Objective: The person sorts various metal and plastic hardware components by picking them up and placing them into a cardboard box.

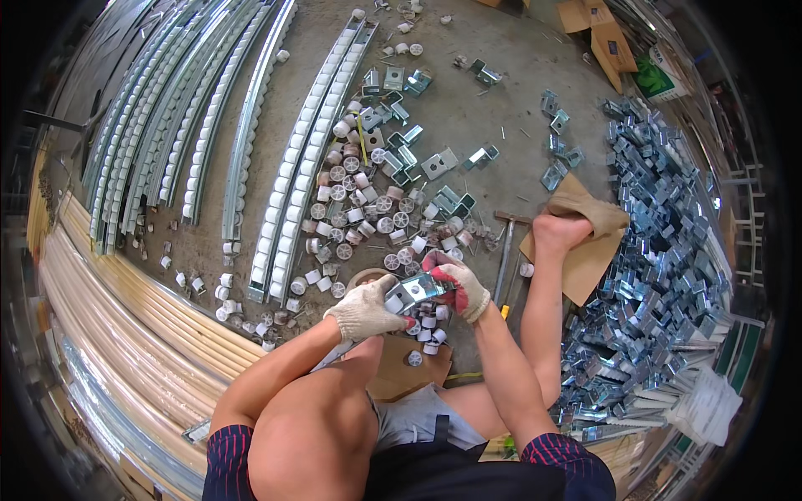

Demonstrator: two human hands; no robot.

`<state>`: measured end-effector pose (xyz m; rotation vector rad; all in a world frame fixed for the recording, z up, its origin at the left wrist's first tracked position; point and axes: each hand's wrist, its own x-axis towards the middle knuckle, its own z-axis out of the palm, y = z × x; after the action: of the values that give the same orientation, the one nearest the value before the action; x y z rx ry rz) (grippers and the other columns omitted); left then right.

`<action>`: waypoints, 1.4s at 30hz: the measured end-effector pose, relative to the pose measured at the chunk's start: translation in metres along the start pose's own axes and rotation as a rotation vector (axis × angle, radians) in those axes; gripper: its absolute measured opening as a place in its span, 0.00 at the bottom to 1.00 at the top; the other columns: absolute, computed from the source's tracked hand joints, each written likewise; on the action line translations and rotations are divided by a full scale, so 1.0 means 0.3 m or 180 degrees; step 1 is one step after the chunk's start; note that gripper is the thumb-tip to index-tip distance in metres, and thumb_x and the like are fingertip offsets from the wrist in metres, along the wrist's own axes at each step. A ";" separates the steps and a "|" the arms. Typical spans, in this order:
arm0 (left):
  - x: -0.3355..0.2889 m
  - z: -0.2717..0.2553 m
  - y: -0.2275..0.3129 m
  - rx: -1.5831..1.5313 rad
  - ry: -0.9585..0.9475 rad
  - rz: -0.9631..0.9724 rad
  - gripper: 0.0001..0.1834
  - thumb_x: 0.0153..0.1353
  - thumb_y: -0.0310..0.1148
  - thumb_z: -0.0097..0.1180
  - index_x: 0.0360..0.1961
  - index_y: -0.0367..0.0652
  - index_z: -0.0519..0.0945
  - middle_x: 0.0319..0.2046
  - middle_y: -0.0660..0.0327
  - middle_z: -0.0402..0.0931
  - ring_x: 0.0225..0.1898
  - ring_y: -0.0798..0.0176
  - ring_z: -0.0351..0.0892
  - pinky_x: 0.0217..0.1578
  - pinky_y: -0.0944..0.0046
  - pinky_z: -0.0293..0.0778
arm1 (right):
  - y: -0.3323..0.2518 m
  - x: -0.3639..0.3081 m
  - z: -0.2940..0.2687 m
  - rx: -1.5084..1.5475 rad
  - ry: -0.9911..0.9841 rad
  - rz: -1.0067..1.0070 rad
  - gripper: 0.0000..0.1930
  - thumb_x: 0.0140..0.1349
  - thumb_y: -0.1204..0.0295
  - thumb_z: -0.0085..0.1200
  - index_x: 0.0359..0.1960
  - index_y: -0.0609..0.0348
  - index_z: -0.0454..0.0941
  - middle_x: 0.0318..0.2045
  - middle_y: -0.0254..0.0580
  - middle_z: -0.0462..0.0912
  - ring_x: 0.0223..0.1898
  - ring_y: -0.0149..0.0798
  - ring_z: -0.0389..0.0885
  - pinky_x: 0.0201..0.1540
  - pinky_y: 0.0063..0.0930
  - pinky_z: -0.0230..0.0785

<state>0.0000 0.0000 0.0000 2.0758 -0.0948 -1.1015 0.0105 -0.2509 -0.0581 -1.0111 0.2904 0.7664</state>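
Observation:
In front of my lap, a shiny metal bracket with a round hole (414, 289) is held between both my gloved hands. My left hand (368, 309), in a white knit glove, is closed on the bracket's left end. The other end is gripped by my right hand (458, 285), whose glove is white with red fingers. Some fingertips are hidden behind the bracket. Just beyond my hands lies a pile of small white spoked wheels (384, 204). Several more wheels (428, 321) lie right below the bracket, by a piece of cardboard (397, 371).
Metal rails filled with white rollers (305, 159) lie on the floor at left. Plastic-wrapped lengths (159, 326) stretch along the lower left. A large heap of metal brackets (643, 292) stands at right. A hammer (505, 255) lies near my bare foot (564, 230). Loose brackets (439, 163) lie ahead.

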 end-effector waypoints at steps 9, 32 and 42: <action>0.006 0.006 -0.041 -0.0105 0.0186 0.0302 0.46 0.45 0.51 0.75 0.64 0.37 0.77 0.52 0.40 0.86 0.56 0.42 0.87 0.59 0.50 0.81 | 0.109 -0.045 0.085 -0.0486 0.0797 -0.0799 0.06 0.69 0.70 0.55 0.42 0.54 0.81 0.36 0.27 0.79 0.38 0.23 0.77 0.40 0.21 0.71; -0.017 -0.039 -0.038 -0.0189 0.0058 0.0423 0.51 0.44 0.52 0.78 0.70 0.43 0.75 0.60 0.44 0.82 0.64 0.44 0.81 0.66 0.51 0.75 | -0.007 -0.048 0.109 0.0019 0.0776 -0.0607 0.08 0.68 0.66 0.59 0.44 0.53 0.81 0.29 0.24 0.78 0.22 0.19 0.71 0.22 0.16 0.57; -0.016 -0.022 -0.006 0.0144 -0.0039 0.0432 0.47 0.47 0.46 0.77 0.69 0.45 0.74 0.54 0.44 0.84 0.59 0.41 0.85 0.61 0.47 0.79 | -0.044 -0.004 0.087 -0.0244 0.0341 -0.0659 0.10 0.66 0.66 0.57 0.42 0.58 0.79 0.34 0.29 0.79 0.32 0.24 0.78 0.31 0.18 0.68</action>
<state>0.0013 0.0071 0.0042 2.0700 -0.2651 -1.0380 0.0157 -0.2333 -0.0353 -1.1376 0.2455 0.5401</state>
